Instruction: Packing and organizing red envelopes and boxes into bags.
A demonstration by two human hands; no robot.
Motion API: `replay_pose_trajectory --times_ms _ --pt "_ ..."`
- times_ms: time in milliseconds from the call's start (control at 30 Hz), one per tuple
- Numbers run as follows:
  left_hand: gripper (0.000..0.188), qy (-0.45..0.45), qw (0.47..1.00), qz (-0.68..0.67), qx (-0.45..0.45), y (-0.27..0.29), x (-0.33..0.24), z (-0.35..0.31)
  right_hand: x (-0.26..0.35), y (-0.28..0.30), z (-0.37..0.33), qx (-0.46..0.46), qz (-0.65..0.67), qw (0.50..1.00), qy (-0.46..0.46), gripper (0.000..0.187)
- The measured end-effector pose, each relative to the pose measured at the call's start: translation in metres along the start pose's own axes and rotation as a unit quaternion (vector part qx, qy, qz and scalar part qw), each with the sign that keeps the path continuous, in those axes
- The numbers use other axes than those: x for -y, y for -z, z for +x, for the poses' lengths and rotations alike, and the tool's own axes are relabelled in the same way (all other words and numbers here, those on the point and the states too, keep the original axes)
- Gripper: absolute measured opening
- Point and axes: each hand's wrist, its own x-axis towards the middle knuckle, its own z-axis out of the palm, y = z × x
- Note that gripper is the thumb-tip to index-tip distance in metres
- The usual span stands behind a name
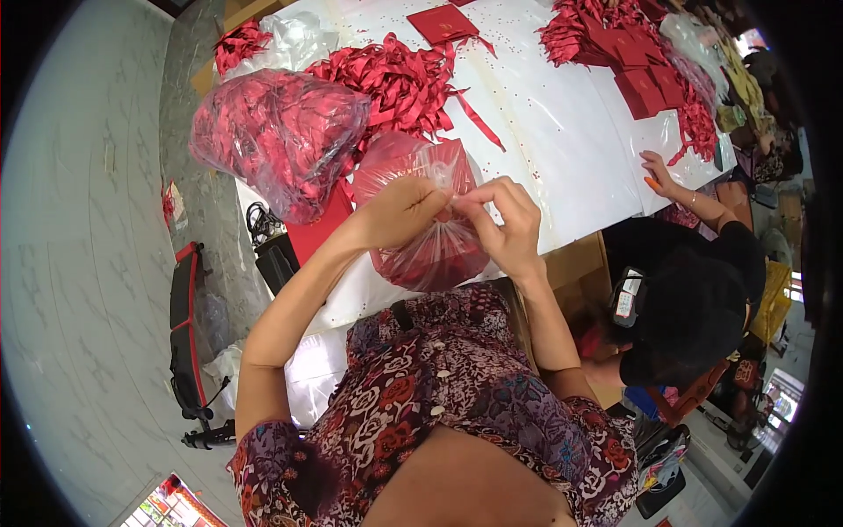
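A clear plastic bag filled with red items sits on the near edge of the white table, right in front of me. My left hand is closed round the bag's gathered neck. From the other side my right hand pinches the same gathered plastic between thumb and fingers. Below the hands the plastic fans out in creases over the red contents. Whether the neck is knotted cannot be seen behind my fingers. A larger clear bag stuffed with red ribbon pieces lies just left of my left hand.
Loose red ribbons are heaped beyond the bags on the white table. Red folders and more ribbons lie at the far right. A co-worker in black bends at the right, one hand on the table. Black cables hang at the left edge.
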Motion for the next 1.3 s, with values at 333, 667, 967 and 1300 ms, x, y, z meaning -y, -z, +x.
replay_pose_trajectory --times_ms 333,667,967,1300 --pt "0.027 0.009 0.974 -0.178 0.141 0.016 0.005 0.001 0.030 -0.013 -0.023 0.046 0.007 0.999 0.022 0.019" --pt "0.022 -0.023 0.988 -0.110 0.107 0.016 0.005 0.002 0.018 -0.005 -0.002 0.045 0.047 0.995 -0.075 0.020" --pt "0.021 0.062 0.971 -0.212 0.087 0.012 -0.014 0.000 0.015 -0.018 -0.024 -0.021 0.113 0.984 -0.135 0.005" --pt "0.023 -0.005 0.971 -0.208 0.119 0.016 0.007 0.003 0.017 -0.023 -0.027 0.012 -0.036 0.996 0.079 0.019"
